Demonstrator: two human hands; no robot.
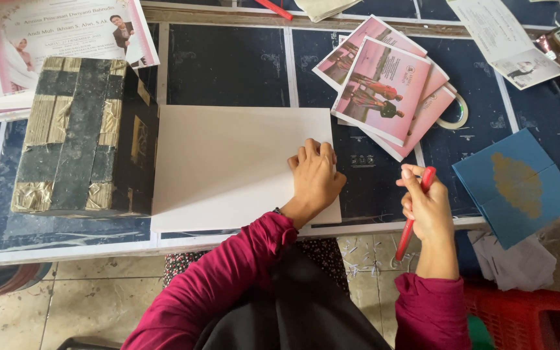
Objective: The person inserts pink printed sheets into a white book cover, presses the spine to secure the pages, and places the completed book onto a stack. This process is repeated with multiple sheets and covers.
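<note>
While our left hand [315, 176] lies flat, fingers curled, on the white sheet's [228, 165] right edge, our right hand [428, 204] grips the red cutter [416, 210] just right of it, long axis upright.

There is one view, from a camera worn on the person's head. It looks steeply down and slightly forward over a dark blue table [228, 65], whose near edge runs across the lower half of the frame. It sits close: the left hand [315, 178] at centre and the right hand [426, 207] right of centre fill much of the middle. The person's lap and magenta sleeves [221, 285] take the bottom centre, with tiled floor [98, 298] at lower left. The table's far edge shows along the top. With only one view, no part of the scene is shared.
</note>
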